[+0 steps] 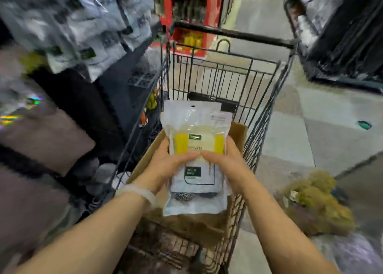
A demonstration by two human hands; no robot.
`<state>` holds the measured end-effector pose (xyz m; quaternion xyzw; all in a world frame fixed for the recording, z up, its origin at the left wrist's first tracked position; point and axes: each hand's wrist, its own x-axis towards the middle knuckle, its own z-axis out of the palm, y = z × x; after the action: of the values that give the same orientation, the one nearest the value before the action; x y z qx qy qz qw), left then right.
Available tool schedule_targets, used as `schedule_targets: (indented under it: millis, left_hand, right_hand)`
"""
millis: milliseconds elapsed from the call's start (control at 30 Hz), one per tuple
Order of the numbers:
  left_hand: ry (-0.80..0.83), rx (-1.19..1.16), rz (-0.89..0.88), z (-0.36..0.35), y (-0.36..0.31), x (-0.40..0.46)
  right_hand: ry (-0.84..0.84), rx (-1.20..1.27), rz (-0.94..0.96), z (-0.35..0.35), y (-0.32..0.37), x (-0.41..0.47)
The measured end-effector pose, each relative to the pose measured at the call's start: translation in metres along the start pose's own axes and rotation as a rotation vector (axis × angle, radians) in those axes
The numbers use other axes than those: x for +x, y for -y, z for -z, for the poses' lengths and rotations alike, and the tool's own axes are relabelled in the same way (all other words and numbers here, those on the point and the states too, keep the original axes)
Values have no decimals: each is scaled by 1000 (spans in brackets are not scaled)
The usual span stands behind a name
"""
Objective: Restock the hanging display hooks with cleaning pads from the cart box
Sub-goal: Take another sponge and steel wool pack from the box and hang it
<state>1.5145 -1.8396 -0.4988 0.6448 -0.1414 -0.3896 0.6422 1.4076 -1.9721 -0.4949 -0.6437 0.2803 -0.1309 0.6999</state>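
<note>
A stack of clear cleaning pad packs [196,128] with yellow and white sponges and a steel scourer inside is held above the brown cardboard box [238,135] in the black wire cart [223,72]. My left hand [165,164] grips the stack's left edge, thumb across the front. My right hand [230,161] grips the right edge the same way; both thumbs meet in the middle. Similar packs hang blurred on the display hooks [87,31] at the upper left.
Dark shelving [62,108] lines the left side. A red product stand [186,10] is beyond the cart. Another dark rack [342,35] sits at the right across the tiled aisle. A yellow-green mop-like bundle [315,203] lies at my right.
</note>
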Motion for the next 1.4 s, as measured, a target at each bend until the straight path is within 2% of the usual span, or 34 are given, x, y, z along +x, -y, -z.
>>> schedule_targets:
  millis: [200, 633, 833, 967, 1167, 1400]
  left_hand:
    - [-223, 33, -213, 23, -40, -145]
    - [-762, 11, -351, 133, -24, -456]
    - [-1036, 98, -456, 186, -24, -638]
    - [-1162, 141, -514, 209, -28, -749]
    - [-1248, 201, -642, 214, -32, -859]
    - [-1253, 117, -752, 200, -37, -912]
  right_hand:
    - [159, -45, 201, -51, 59, -114]
    - [599, -97, 389, -246, 81, -323]
    - [879, -15, 426, -353, 98, -459]
    - [996, 38, 468, -414, 104, -547]
    - [1117, 84, 543, -456, 122, -641]
    - [1186, 110, 593, -464, 144, -691]
